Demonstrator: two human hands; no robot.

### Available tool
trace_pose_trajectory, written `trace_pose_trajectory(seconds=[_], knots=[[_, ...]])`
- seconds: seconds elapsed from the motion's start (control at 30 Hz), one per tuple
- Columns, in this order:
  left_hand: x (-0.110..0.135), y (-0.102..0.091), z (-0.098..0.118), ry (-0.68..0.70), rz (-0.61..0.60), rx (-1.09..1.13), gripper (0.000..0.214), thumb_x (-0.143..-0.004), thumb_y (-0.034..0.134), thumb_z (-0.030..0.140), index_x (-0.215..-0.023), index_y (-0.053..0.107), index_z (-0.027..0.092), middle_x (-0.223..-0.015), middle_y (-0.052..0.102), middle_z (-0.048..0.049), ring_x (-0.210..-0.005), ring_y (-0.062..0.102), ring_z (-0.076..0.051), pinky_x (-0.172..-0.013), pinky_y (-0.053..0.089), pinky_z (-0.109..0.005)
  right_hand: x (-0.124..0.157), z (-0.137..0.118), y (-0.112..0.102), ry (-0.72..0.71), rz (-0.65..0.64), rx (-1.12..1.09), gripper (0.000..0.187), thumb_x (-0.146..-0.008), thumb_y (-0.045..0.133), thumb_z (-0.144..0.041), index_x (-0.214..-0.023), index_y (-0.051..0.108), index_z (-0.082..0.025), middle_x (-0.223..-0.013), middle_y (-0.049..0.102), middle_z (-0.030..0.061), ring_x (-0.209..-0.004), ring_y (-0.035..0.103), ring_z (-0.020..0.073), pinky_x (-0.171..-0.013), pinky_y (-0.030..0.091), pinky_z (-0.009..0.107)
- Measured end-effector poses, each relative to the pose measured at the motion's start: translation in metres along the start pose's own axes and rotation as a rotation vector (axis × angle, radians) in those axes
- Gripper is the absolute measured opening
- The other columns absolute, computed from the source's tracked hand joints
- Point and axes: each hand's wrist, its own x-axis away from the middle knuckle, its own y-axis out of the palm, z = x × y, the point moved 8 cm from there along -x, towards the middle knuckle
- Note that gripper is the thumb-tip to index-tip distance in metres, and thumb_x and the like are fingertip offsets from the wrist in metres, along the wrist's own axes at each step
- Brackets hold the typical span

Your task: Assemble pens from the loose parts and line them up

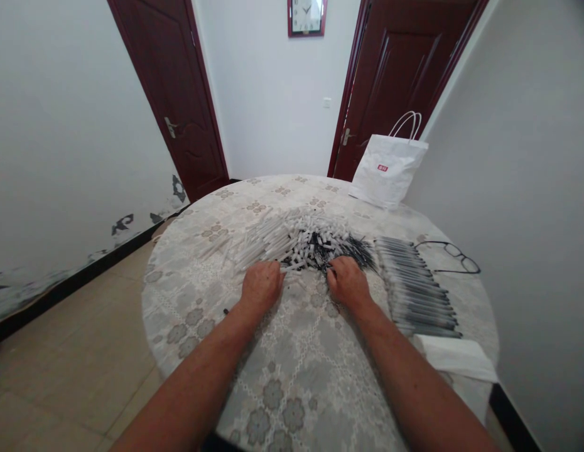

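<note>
My left hand is closed at the near edge of a pile of white pen barrels. Its fingertips are turned away, so what they grip is hidden. To the right, my right hand has its fingers pinched together beside the black pen refills; anything between them is too small to make out. Small white pen parts lie heaped over the refills between and beyond both hands. A row of grey-looking pens lies side by side to the right of my right forearm.
A patterned cloth covers the round table. Black-framed glasses rest beyond the pens, and a folded white cloth or paper lies nearer. A white paper bag stands at the back right. A small black piece sits by my left forearm.
</note>
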Motion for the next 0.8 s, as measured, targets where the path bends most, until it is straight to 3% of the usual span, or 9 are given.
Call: trace_pose_trajectory(seconds=[0.17, 0.37, 0.53, 0.63, 0.7, 0.8], knots=[[0.003, -0.003, 0.012, 0.01, 0.046, -0.025, 0.039, -0.094, 0.051, 0.051, -0.096, 0.064, 0.015, -0.092, 0.067, -0.0148, -0.095, 0.061, -0.03, -0.082, 0.041, -0.039, -0.001, -0.013, 0.004, 0.018, 0.019, 0.079, 0.023, -0.096, 0.056, -0.035, -0.109, 0.065, -0.018, -0.106, 0.063, 0.0095, -0.105, 0.05, 0.0246, -0.087, 0.04, 0.032], [0.004, -0.004, 0.012, 0.081, 0.169, 0.035, 0.033, -0.102, 0.036, 0.035, -0.089, 0.061, 0.017, -0.089, 0.064, -0.0128, -0.088, 0.059, -0.026, -0.081, 0.041, -0.037, -0.005, -0.002, 0.013, 0.143, 0.019, 0.148, 0.013, -0.095, 0.057, -0.029, -0.101, 0.066, -0.02, -0.1, 0.063, 0.0087, -0.1, 0.052, 0.0235, -0.077, 0.038, 0.03], [0.002, -0.014, 0.003, 0.147, 0.315, 0.22, 0.031, -0.103, 0.034, 0.031, -0.086, 0.057, 0.019, -0.086, 0.063, -0.0096, -0.086, 0.057, -0.023, -0.084, 0.043, -0.035, -0.005, 0.009, 0.009, 0.155, 0.049, 0.149, 0.014, -0.094, 0.055, -0.023, -0.101, 0.066, -0.021, -0.097, 0.064, 0.0074, -0.096, 0.054, 0.0221, -0.073, 0.038, 0.029], [0.004, -0.038, -0.018, 0.093, 0.423, 0.347, 0.028, -0.103, 0.035, 0.032, -0.094, 0.058, 0.019, -0.091, 0.064, -0.0091, -0.091, 0.058, -0.022, -0.087, 0.043, -0.034, -0.004, 0.011, 0.006, 0.128, 0.081, 0.135, 0.016, -0.094, 0.053, -0.021, -0.103, 0.067, -0.02, -0.096, 0.064, 0.0079, -0.094, 0.054, 0.0218, -0.073, 0.038, 0.029], [0.01, -0.059, -0.046, -0.054, 0.48, 0.398, 0.027, -0.102, 0.036, 0.036, -0.096, 0.057, 0.02, -0.091, 0.064, -0.0079, -0.09, 0.058, -0.021, -0.084, 0.043, -0.033, -0.003, 0.012, 0.006, 0.113, 0.096, 0.134, 0.018, -0.094, 0.052, -0.021, -0.105, 0.067, -0.019, -0.096, 0.064, 0.0088, -0.093, 0.054, 0.0219, -0.073, 0.038, 0.029], [0.029, -0.076, -0.088, -0.266, 0.383, 0.417, 0.029, -0.103, 0.033, 0.04, -0.09, 0.053, 0.022, -0.081, 0.061, -0.0039, -0.078, 0.058, -0.019, -0.073, 0.042, -0.031, -0.001, 0.014, 0.007, 0.107, 0.102, 0.154, 0.02, -0.093, 0.052, -0.021, -0.106, 0.067, -0.018, -0.096, 0.063, 0.0091, -0.091, 0.055, 0.0217, -0.07, 0.036, 0.029]])
